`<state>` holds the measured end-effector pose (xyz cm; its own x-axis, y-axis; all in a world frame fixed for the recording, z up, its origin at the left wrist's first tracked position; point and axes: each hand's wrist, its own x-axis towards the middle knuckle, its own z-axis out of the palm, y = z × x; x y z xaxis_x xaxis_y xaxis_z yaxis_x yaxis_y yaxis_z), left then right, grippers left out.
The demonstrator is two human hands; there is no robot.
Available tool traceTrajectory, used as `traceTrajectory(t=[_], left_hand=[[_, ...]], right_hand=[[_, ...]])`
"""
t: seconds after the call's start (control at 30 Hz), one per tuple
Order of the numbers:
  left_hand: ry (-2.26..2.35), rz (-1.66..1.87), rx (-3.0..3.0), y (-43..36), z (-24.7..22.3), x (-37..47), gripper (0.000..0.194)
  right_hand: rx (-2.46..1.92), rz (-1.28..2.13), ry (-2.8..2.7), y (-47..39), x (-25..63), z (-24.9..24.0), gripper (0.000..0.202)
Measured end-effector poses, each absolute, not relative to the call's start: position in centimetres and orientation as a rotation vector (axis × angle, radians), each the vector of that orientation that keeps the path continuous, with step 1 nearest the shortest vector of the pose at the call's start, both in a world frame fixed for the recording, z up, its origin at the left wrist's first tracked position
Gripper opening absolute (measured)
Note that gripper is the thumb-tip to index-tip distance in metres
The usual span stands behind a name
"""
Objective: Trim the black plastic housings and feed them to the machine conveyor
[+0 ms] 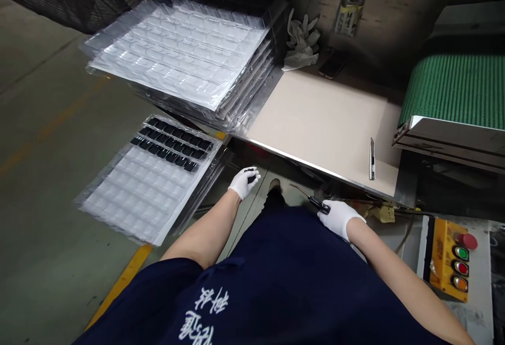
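Note:
My left hand (241, 184), in a white glove, is closed around a small black part (251, 178) above the floor, to the right of the lower tray. My right hand (340, 220), also gloved, grips a black air blow gun (319, 204) with a thin, bent nozzle that points left toward the other hand. The lower clear plastic tray (134, 192) stands on a stack at the left. Rows of black parts (169, 142) fill its far end, and its near pockets show white. Most of the blow gun's handle is hidden by my fingers.
A taller stack of clear trays (177, 45) stands behind. On the metal bench, a beige board (311, 119) bears a utility knife (372, 159); gloves (303, 37) and a phone (332, 65) lie behind it. At right are a green conveyor (457, 92) and a button box (450, 261).

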<state>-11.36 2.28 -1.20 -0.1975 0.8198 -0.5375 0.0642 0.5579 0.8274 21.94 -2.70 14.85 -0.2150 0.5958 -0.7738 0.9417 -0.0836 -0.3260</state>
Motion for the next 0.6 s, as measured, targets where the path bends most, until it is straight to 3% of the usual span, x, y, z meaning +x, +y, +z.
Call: traceTrajectory(t=[0.2,0.6], left_hand=[[1.61,0.872,0.724,2.7,-0.8,-11.3,0.031],[1.637,0.563,1.296,2.7,0.6,-9.7,0.025]], right_hand=[[1.683,-1.215,1.807,-2.7,21.6,15.0,0.019],[1.676,-1.309,1.812,-2.5,22.1,14.1,0.014]])
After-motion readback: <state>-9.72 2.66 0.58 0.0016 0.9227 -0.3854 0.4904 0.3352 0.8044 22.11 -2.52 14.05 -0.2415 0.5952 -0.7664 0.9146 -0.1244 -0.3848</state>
